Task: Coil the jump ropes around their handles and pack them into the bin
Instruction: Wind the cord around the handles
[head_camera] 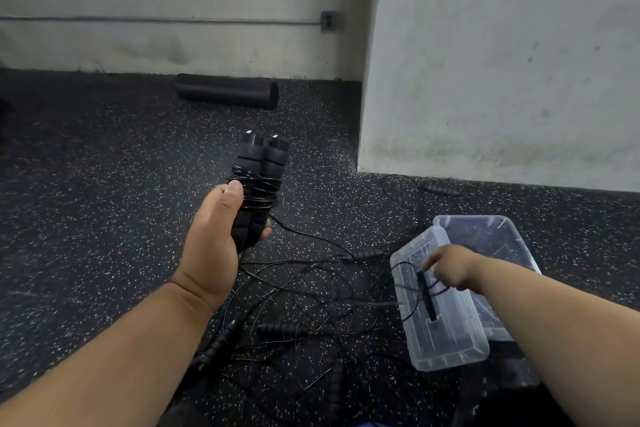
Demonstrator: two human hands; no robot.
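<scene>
Forearms outstretched over tangled ropes (311, 291): left hand (214, 236) gripping paired handles (258, 184), cord coiled round them; right hand (450, 269) pinching trailing cord (412, 269), seemingly for winding, above lid (446, 343); bin (512, 236) beside.

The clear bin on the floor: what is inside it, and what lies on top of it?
The clear bin seems to hold no coiled rope; its floor shows through. Its lid lies tilted across the near rim, covering that part. The right hand pinches a rope above the lid.
</scene>
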